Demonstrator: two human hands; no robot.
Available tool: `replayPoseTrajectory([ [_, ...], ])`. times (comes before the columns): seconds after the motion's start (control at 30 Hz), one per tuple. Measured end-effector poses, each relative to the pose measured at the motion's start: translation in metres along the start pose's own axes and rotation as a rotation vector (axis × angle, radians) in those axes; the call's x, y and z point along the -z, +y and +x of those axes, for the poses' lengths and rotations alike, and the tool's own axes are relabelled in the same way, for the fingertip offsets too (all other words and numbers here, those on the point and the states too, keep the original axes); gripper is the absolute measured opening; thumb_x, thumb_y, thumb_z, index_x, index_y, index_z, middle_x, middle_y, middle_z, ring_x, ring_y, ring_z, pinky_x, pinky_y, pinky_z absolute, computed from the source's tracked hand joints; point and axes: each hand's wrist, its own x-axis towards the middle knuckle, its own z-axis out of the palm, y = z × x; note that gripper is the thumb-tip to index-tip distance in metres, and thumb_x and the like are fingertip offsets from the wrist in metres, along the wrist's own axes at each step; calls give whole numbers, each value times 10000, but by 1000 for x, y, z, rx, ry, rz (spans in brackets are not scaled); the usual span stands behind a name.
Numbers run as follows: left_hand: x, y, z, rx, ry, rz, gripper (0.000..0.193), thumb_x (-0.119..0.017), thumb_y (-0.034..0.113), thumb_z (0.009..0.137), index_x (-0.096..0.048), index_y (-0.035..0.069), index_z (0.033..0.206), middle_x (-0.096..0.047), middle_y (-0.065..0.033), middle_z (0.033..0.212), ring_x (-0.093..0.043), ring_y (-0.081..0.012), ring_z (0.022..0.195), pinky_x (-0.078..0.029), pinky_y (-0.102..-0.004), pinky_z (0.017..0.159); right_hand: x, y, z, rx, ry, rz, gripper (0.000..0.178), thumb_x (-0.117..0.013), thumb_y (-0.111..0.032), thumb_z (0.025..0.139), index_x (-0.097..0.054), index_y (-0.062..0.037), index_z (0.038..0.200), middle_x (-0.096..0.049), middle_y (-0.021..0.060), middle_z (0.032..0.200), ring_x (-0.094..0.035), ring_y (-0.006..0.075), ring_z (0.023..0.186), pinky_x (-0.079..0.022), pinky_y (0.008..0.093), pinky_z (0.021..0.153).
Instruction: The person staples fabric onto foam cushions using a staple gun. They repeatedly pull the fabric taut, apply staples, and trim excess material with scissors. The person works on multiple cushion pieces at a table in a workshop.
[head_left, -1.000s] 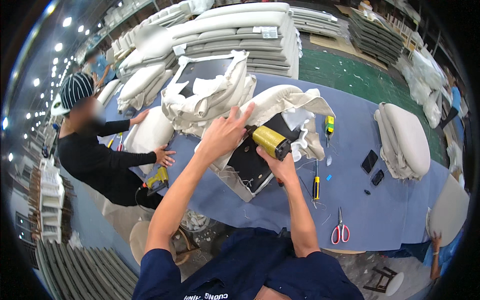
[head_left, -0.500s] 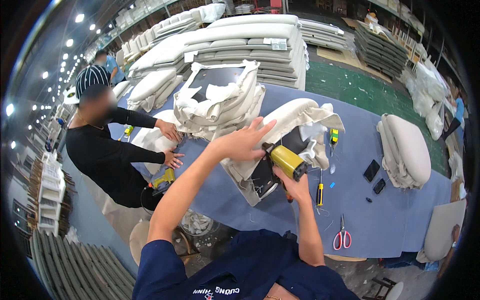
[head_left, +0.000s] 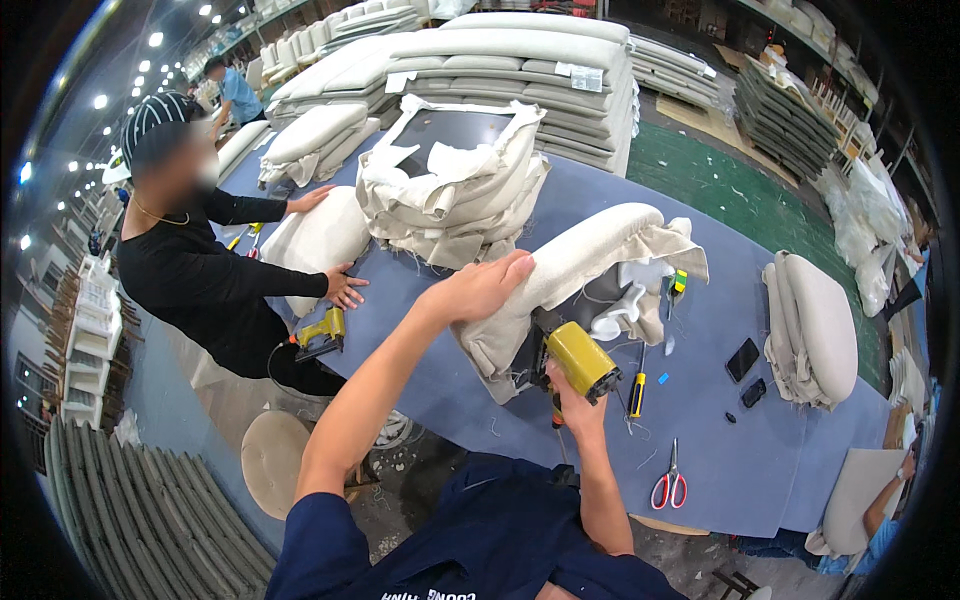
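My right hand [head_left: 578,410] is closed round the grip of a yellow pneumatic staple gun [head_left: 582,362]. The gun's nose sits at the dark underside of a beige upholstered seat cushion [head_left: 590,240], which lies tilted in front of me. My left hand [head_left: 478,292] grips the cushion's left edge, fingers closed over the fabric; its fingertips are partly hidden. Loose fabric and white padding [head_left: 620,315] bunch at the cushion's right side. Whether the gun's nose touches the board is hard to see.
Right of the cushion lie a yellow screwdriver [head_left: 637,395], red-handled scissors [head_left: 670,478], a green cutter [head_left: 679,283] and a phone [head_left: 742,360]. Folded cushions [head_left: 815,325] sit far right. Stacked covers [head_left: 450,190] stand behind. At left, a co-worker [head_left: 200,240] handles another cushion [head_left: 320,240] beside a second staple gun [head_left: 325,328].
My left hand has come down from open, spread fingers onto the cushion edge and closed on it. The staple gun has moved slightly lower. The co-worker's hands have shifted on their cushion.
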Motion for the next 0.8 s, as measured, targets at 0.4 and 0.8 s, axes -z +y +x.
replayPoseTrajectory([
  [0.4,-12,14,-19,-185,414,599,623,-599,279,1001,-317,134,1536,-553,-288,1297,-704,-399,686,-575,-460,592,0,-53,33,-55,-70,331,237,-814,-202,898,-692,-33,1009,-609,-27,764,-535,64,612,-421,247,562],
  [0.8,-13,2,-28,-294,478,514,780,-681,139,872,-324,106,1564,-565,-212,1114,-689,-355,651,-575,-454,598,-9,-16,40,-93,-141,72,276,-809,-224,899,-679,-26,1041,-632,5,795,-575,104,679,-477,282,629],
])
